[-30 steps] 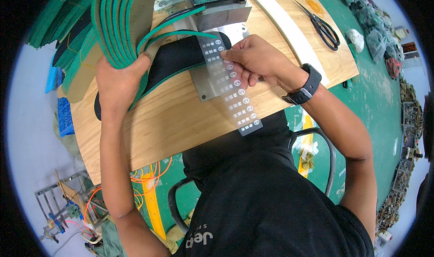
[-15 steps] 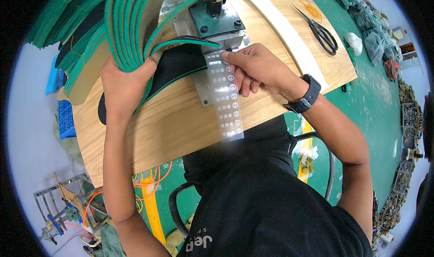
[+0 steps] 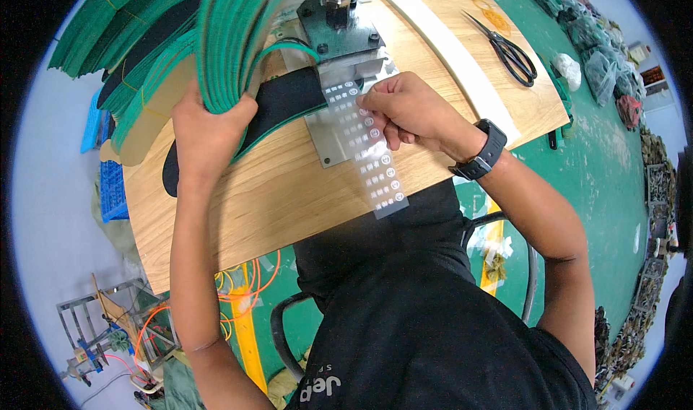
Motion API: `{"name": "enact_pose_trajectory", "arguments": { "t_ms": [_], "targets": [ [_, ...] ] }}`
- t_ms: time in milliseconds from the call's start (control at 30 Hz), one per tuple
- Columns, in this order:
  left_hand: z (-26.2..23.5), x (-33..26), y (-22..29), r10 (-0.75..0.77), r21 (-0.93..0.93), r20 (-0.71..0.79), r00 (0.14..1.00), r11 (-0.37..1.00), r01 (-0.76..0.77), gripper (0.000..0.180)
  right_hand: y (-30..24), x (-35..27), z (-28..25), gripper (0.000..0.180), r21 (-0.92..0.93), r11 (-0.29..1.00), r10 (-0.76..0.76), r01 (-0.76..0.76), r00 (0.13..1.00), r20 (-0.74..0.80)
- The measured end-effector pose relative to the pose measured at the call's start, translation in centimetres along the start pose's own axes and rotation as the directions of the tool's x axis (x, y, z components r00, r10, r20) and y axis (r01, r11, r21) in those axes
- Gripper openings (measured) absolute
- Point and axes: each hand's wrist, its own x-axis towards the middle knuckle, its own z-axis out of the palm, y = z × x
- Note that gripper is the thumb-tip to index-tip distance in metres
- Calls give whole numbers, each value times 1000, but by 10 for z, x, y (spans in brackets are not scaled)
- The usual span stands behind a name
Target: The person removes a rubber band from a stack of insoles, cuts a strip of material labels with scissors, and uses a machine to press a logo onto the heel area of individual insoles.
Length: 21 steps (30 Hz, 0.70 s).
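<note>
Head view: left hand point(image 3: 209, 132) clenched around the lower end of a fanned stack of green insoles point(image 3: 234, 56), thumb on the stack's right side. Stack stands above the wooden table point(image 3: 267, 211), its upper end away from the wearer. Right hand point(image 3: 419, 114) pinching a clear strip point(image 3: 384, 172) with rows of white marks, thumb against its right edge; strip slants down over a metal plate point(image 3: 325, 150), lower end past the table's near edge. Black insole point(image 3: 289, 96) lying flat beside the left hand, far end toward the strip. Whether strip and insole touch: cannot tell, overlap too fine. Press point(image 3: 338, 31) just behind the plate. Right of it, a curved white bar point(image 3: 451, 53), then black-handled scissors point(image 3: 514, 60). Dark watch point(image 3: 482, 150) on right wrist. More bundled insoles point(image 3: 133, 24) at upper left.
</note>
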Motion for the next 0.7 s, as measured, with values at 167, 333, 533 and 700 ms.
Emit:
{"name": "enact_pose_trajectory", "arguments": {
  "t_ms": [167,333,533,700],
  "targets": [
    [6,0,6,23,222,176,984,973,-63,69,-2,0,1,26,-36,999,-3,4,1000,21],
    [10,4,14,62,424,335,940,881,-210,83,3,-1,-2,25,-13,1000,-26,26,1000,-1],
    [13,7,8,163,486,321,933,817,-310,86,19,-23,-21,24,334,941,-20,55,994,-107],
    [6,11,3,176,421,354,918,847,-325,82,18,-20,-20,25,447,889,-37,97,989,-141]
  ]
}}
